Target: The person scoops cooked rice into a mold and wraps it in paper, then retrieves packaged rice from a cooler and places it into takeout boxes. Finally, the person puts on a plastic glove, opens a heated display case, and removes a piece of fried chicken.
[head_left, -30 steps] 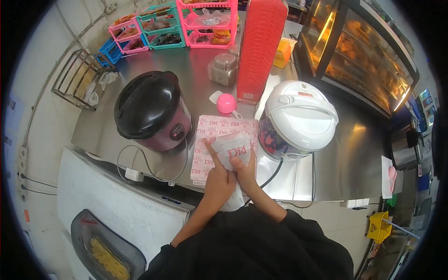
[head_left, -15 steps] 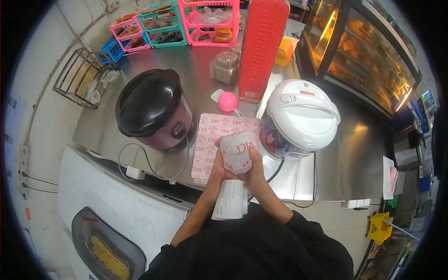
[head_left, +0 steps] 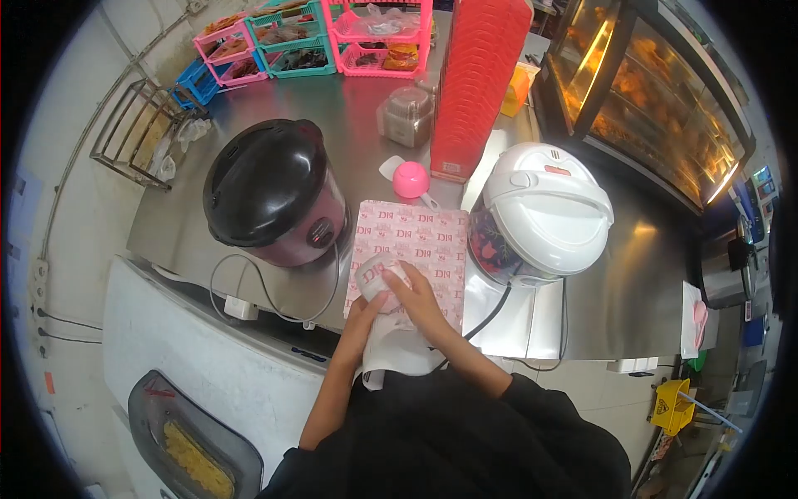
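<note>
Both my hands are on a paper-wrapped bundle (head_left: 371, 274) printed with "RICE", held above a stack of the same printed wrapping paper (head_left: 432, 241). My left hand (head_left: 366, 309) grips the bundle from below and the left, its fingers partly hidden. My right hand (head_left: 413, 298) lies over its right side, with fingers pressed on the paper. A loose white paper flap (head_left: 399, 348) hangs below my hands toward my body. Beyond the stack, a pink scoop (head_left: 411, 180) rests on the steel counter.
A black-lidded cooker (head_left: 266, 187) stands left and a white rice cooker (head_left: 544, 212) right. Behind are a tall red stack (head_left: 475, 91), a clear plastic box (head_left: 407, 116) and coloured basket racks (head_left: 295, 41). A glass food warmer (head_left: 648, 91) is at far right; cords cross the counter's front edge.
The bundle has moved left and turned, its printed face now tilted. My right hand has shifted onto its upper right side, and the hanging flap has spread wider.
</note>
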The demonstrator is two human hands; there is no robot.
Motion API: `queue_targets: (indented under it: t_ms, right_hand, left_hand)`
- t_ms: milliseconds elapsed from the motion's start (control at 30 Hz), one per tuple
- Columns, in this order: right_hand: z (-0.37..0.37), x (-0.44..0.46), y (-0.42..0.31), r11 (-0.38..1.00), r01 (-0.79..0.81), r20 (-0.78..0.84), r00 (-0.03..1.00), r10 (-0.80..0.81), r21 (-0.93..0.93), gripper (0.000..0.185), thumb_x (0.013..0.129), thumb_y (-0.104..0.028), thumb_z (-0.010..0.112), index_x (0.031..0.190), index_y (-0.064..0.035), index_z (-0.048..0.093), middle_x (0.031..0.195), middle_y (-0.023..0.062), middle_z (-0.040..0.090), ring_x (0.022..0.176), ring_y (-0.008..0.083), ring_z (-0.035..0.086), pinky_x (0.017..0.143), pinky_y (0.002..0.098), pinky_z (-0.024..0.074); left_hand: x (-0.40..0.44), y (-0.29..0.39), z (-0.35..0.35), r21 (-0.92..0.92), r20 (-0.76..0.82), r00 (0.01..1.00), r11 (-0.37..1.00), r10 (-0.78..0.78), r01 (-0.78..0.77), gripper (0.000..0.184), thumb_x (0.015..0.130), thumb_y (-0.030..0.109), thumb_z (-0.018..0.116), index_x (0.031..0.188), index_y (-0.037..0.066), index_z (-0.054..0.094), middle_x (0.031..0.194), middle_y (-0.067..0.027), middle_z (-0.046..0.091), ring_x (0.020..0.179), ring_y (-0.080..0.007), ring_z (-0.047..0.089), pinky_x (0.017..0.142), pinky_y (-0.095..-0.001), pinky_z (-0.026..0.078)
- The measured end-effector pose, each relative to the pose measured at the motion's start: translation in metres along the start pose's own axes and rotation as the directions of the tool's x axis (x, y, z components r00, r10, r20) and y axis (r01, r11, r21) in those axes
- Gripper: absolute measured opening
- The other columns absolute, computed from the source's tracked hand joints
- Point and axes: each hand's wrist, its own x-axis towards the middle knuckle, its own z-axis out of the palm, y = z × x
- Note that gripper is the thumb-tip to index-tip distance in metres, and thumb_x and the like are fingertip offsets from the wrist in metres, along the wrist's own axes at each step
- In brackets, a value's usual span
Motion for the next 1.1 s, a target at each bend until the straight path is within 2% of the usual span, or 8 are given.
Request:
queue_targets:
  t_ms: [100, 200, 267, 333, 400, 500, 933, 1100]
  right_hand:
    - [0.008, 0.016, 0.000, 0.650, 0.203, 0.155, 0.979, -0.131, -0.733, 0.046, 0.084, -0.035, 0.060, 0.112, -0.0001, 0.055, 0.113, 0.0202, 0.051, 0.099, 0.0242, 0.050, 0.080, 0.0325, 0.0420]
    - [-0.004, 0.072, 0.025, 0.818, 0.119, 0.390, 0.911, 0.135, -0.562, 0.044, 0.086, -0.030, 0.058, 0.118, -0.0009, 0.051, 0.118, 0.0201, 0.045, 0.105, 0.0313, 0.046, 0.090, 0.0391, 0.0368]
    - [-0.018, 0.115, 0.047, 0.700, 0.145, -0.050, 0.967, -0.251, -0.700, 0.058, 0.077, -0.027, 0.066, 0.125, -0.0012, 0.045, 0.126, 0.0263, 0.040, 0.117, 0.0365, 0.039, 0.091, 0.0423, 0.0372]
    - [-0.050, 0.165, 0.047, 0.309, 0.224, -0.032, 0.761, -0.648, -0.924, 0.069, 0.072, -0.014, 0.066, 0.134, -0.0105, 0.035, 0.128, 0.0263, 0.039, 0.124, 0.0389, 0.032, 0.097, 0.0464, 0.0328]
    - [-0.061, 0.198, 0.042, 0.105, -0.148, -0.181, 0.806, -0.563, -0.983, 0.077, 0.069, -0.005, 0.063, 0.137, -0.0208, 0.031, 0.126, 0.0264, 0.040, 0.124, 0.0387, 0.032, 0.097, 0.0471, 0.0330]
    - [-0.065, 0.210, 0.035, -0.003, -0.109, -0.089, 0.829, -0.552, -0.994, 0.078, 0.069, -0.005, 0.062, 0.136, -0.0273, 0.031, 0.115, 0.0238, 0.046, 0.114, 0.0374, 0.041, 0.090, 0.0475, 0.0377]
    - [-0.074, 0.162, 0.044, 0.253, 0.339, 0.131, 0.793, -0.595, -0.906, 0.059, 0.071, 0.003, 0.057, 0.126, -0.0165, 0.046, 0.097, 0.0181, 0.047, 0.088, 0.0332, 0.048, 0.080, 0.0392, 0.0405]
    - [-0.057, 0.057, 0.100, 0.243, 0.218, 0.103, 0.905, -0.413, -0.945, 0.055, 0.068, 0.003, 0.057, 0.121, -0.0136, 0.052, 0.105, 0.0211, 0.047, 0.095, 0.0361, 0.049, 0.081, 0.0406, 0.0416]
  left_hand:
    - [-0.002, -0.003, -0.018, 0.001, -0.211, 0.977, 0.999, 0.032, -0.033, 0.039, 0.086, 0.025, 0.058, 0.114, -0.001, 0.051, 0.098, -0.0074, 0.061, 0.080, -0.0126, 0.060, 0.066, -0.0253, 0.048]
    - [-0.002, -0.011, -0.042, -0.054, -0.241, 0.968, 0.995, 0.066, -0.081, 0.037, 0.084, 0.022, 0.060, 0.113, 0.000, 0.053, 0.099, -0.0086, 0.062, 0.081, -0.0141, 0.061, 0.068, -0.0257, 0.049]
    - [-0.003, -0.013, -0.058, -0.101, -0.266, 0.963, 0.992, 0.048, -0.077, 0.036, 0.083, 0.020, 0.061, 0.112, 0.000, 0.053, 0.100, -0.0088, 0.062, 0.082, -0.0149, 0.062, 0.069, -0.0262, 0.050]
    - [-0.005, -0.011, -0.070, -0.149, -0.299, 0.953, 0.985, 0.037, -0.085, 0.035, 0.082, 0.018, 0.062, 0.112, 0.001, 0.054, 0.100, -0.0090, 0.062, 0.083, -0.0157, 0.062, 0.070, -0.0268, 0.050]
    - [-0.008, -0.006, -0.080, -0.263, -0.312, 0.950, 0.961, 0.002, -0.088, 0.036, 0.082, 0.019, 0.062, 0.112, 0.001, 0.054, 0.100, -0.0088, 0.062, 0.085, -0.0163, 0.062, 0.073, -0.0278, 0.050]
    - [-0.009, -0.006, -0.098, -0.279, -0.356, 0.928, 0.960, -0.106, 0.002, 0.039, 0.082, 0.022, 0.062, 0.114, 0.001, 0.052, 0.101, -0.0087, 0.062, 0.088, -0.0169, 0.061, 0.076, -0.0288, 0.049]
    - [0.004, 0.006, -0.112, -0.404, -0.163, 0.946, 0.894, -0.281, 0.195, 0.044, 0.084, 0.032, 0.056, 0.118, 0.004, 0.050, 0.105, -0.0085, 0.060, 0.087, -0.0177, 0.061, 0.074, -0.0289, 0.049]
    - [0.024, -0.002, -0.126, -0.277, -0.202, 0.935, 0.933, -0.292, 0.231, 0.051, 0.082, 0.037, 0.058, 0.122, 0.006, 0.048, 0.106, -0.0090, 0.059, 0.089, -0.0199, 0.060, 0.073, -0.0322, 0.050]
